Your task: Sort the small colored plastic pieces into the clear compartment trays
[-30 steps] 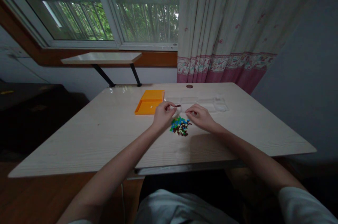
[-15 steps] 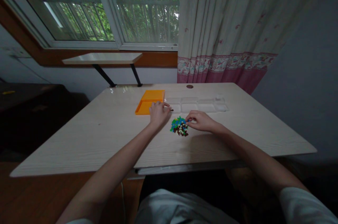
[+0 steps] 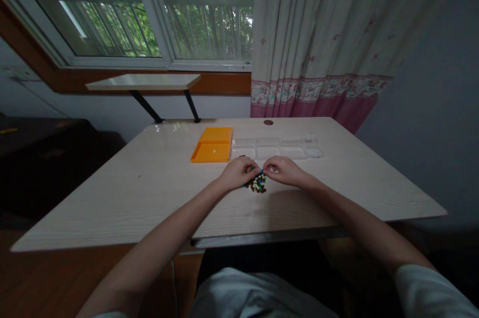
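A small heap of coloured pieces [image 3: 257,184], brown, blue and green, lies on the pale wooden table [image 3: 149,193]. My left hand [image 3: 239,172] rests over the heap's left side with its fingers curled down into the pieces. My right hand [image 3: 285,170] sits just right of the heap, fingers pinched on a small blue piece [image 3: 262,171] at its top. The two hands nearly touch above the heap. A small brown piece [image 3: 241,157] lies in the near left cell of the clear compartment tray [image 3: 295,152] behind the hands.
An orange tray [image 3: 212,145] with a small white bit in it lies left of the clear tray. A round dark hole [image 3: 268,122] sits near the table's far edge. A wall shelf [image 3: 142,82], window and curtain stand behind.
My left hand carried a brown piece to the clear tray, left it there, then came back onto the heap. My right hand stayed by the heap and pinched a blue piece.
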Demonstrator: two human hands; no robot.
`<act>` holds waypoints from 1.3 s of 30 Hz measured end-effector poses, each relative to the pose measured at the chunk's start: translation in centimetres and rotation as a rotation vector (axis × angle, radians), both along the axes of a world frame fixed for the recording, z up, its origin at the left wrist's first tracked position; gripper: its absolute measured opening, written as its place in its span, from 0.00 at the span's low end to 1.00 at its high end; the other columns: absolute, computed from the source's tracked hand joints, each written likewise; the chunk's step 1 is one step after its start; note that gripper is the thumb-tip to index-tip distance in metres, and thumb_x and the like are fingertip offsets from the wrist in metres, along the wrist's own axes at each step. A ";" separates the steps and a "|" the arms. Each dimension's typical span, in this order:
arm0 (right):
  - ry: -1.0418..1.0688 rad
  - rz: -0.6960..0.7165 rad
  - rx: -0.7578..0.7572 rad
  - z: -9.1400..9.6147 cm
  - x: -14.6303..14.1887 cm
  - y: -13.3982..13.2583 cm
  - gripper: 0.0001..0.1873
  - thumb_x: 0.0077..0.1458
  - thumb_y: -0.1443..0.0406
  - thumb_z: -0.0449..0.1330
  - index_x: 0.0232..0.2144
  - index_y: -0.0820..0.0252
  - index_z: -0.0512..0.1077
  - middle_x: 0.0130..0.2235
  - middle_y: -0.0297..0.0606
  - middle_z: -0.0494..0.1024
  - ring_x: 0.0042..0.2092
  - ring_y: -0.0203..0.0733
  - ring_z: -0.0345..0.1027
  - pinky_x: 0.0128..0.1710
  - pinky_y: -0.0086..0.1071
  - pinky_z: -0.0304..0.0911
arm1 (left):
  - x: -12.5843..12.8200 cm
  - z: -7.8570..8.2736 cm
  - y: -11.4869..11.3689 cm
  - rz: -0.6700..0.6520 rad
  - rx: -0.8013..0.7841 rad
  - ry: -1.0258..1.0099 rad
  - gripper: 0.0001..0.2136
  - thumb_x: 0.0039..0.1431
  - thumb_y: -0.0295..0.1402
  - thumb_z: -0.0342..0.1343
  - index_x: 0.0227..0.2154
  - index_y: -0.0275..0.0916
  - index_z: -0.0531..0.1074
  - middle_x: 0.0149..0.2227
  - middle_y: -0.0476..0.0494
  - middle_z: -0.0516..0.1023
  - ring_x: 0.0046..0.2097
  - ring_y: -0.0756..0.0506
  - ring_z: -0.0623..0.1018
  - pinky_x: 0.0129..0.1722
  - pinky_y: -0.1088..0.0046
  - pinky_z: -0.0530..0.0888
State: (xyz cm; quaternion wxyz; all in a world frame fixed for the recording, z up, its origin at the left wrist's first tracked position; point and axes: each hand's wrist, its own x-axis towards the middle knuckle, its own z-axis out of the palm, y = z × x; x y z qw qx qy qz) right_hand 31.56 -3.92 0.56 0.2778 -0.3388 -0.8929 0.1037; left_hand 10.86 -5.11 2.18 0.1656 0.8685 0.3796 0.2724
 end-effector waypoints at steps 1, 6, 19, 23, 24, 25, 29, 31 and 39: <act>0.013 -0.012 0.023 0.0 0.0 -0.1 0.05 0.50 0.65 0.57 0.30 0.60 0.72 0.27 0.34 0.73 0.29 0.34 0.65 0.30 0.25 0.57 | 0.0 0.1 0.0 0.002 -0.003 -0.008 0.12 0.56 0.38 0.52 0.30 0.36 0.76 0.22 0.48 0.68 0.28 0.51 0.67 0.28 0.78 0.61; 0.062 0.013 0.196 0.0 -0.3 -0.3 0.04 0.49 0.67 0.57 0.30 0.60 0.71 0.26 0.35 0.72 0.29 0.35 0.65 0.31 0.26 0.58 | 0.1 -0.1 0.1 -0.001 -0.024 -0.052 0.12 0.55 0.38 0.52 0.30 0.36 0.76 0.21 0.49 0.67 0.27 0.51 0.66 0.28 0.78 0.61; 0.200 -0.019 0.181 0.4 -0.4 -0.5 0.08 0.53 0.62 0.57 0.33 0.60 0.71 0.30 0.37 0.74 0.34 0.38 0.67 0.36 0.31 0.61 | -0.3 0.2 0.2 0.034 0.072 -0.159 0.07 0.52 0.33 0.55 0.30 0.35 0.74 0.21 0.51 0.64 0.26 0.52 0.66 0.27 0.79 0.62; 0.219 -0.013 0.184 0.3 -0.6 -0.5 0.08 0.53 0.62 0.57 0.33 0.60 0.71 0.30 0.37 0.74 0.33 0.37 0.66 0.36 0.30 0.61 | -0.3 0.0 0.3 0.030 0.070 -0.156 0.08 0.53 0.34 0.55 0.32 0.35 0.74 0.21 0.51 0.65 0.27 0.52 0.66 0.28 0.78 0.63; 0.220 -0.009 0.189 0.3 -0.6 -0.5 0.08 0.53 0.62 0.57 0.33 0.60 0.71 0.30 0.37 0.74 0.33 0.37 0.67 0.35 0.30 0.62 | -0.3 0.0 0.3 0.030 0.067 -0.151 0.08 0.53 0.34 0.54 0.32 0.35 0.74 0.21 0.50 0.66 0.27 0.52 0.66 0.28 0.78 0.63; 0.220 -0.005 0.196 0.4 -0.6 -0.5 0.08 0.53 0.62 0.57 0.33 0.60 0.71 0.30 0.37 0.74 0.33 0.37 0.67 0.35 0.30 0.62 | -0.3 0.0 0.3 0.031 0.062 -0.145 0.09 0.53 0.34 0.54 0.32 0.35 0.74 0.22 0.50 0.66 0.27 0.52 0.67 0.28 0.78 0.63; 0.239 -0.025 0.267 0.9 -0.3 -0.6 0.07 0.54 0.63 0.56 0.32 0.60 0.72 0.29 0.37 0.74 0.32 0.36 0.66 0.35 0.30 0.62 | -0.4 0.1 0.4 0.072 0.040 -0.082 0.10 0.54 0.35 0.52 0.36 0.37 0.74 0.25 0.48 0.70 0.29 0.51 0.68 0.30 0.77 0.64; 0.292 -0.083 0.337 1.3 0.1 -0.5 0.06 0.53 0.64 0.56 0.32 0.60 0.72 0.28 0.37 0.74 0.31 0.36 0.66 0.34 0.30 0.61 | -0.6 0.0 0.6 0.115 0.040 -0.002 0.10 0.55 0.33 0.51 0.35 0.37 0.75 0.28 0.47 0.72 0.30 0.50 0.69 0.31 0.77 0.65; 0.388 -0.228 0.449 1.8 1.4 0.1 0.05 0.52 0.64 0.57 0.32 0.58 0.72 0.26 0.36 0.73 0.28 0.36 0.64 0.31 0.31 0.61 | -0.9 -0.8 1.1 0.167 0.024 0.224 0.11 0.54 0.37 0.51 0.32 0.39 0.76 0.31 0.44 0.73 0.35 0.47 0.72 0.33 0.75 0.67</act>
